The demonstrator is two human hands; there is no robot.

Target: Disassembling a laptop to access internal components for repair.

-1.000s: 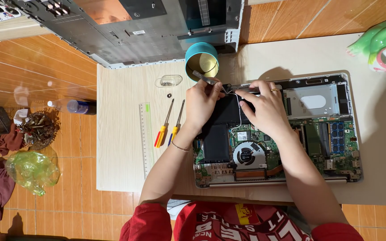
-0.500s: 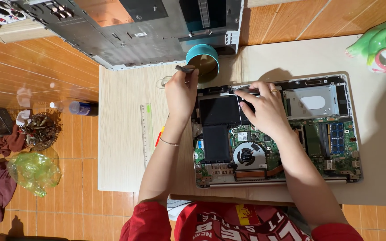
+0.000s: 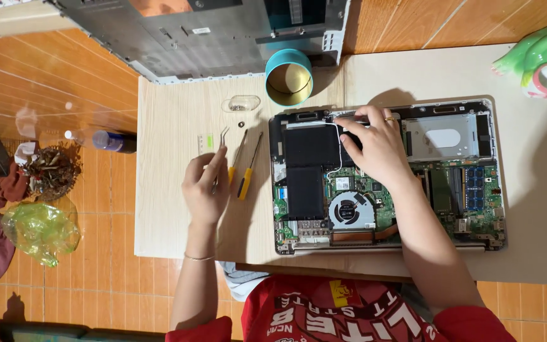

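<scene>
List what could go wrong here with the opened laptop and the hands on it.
The right hand presses at the top edge of the open laptop beside a thin white cable; a tug might snag it. The left hand holds bent tweezers; their tips could scratch the board. A small loose ring on the mat may roll away.
</scene>
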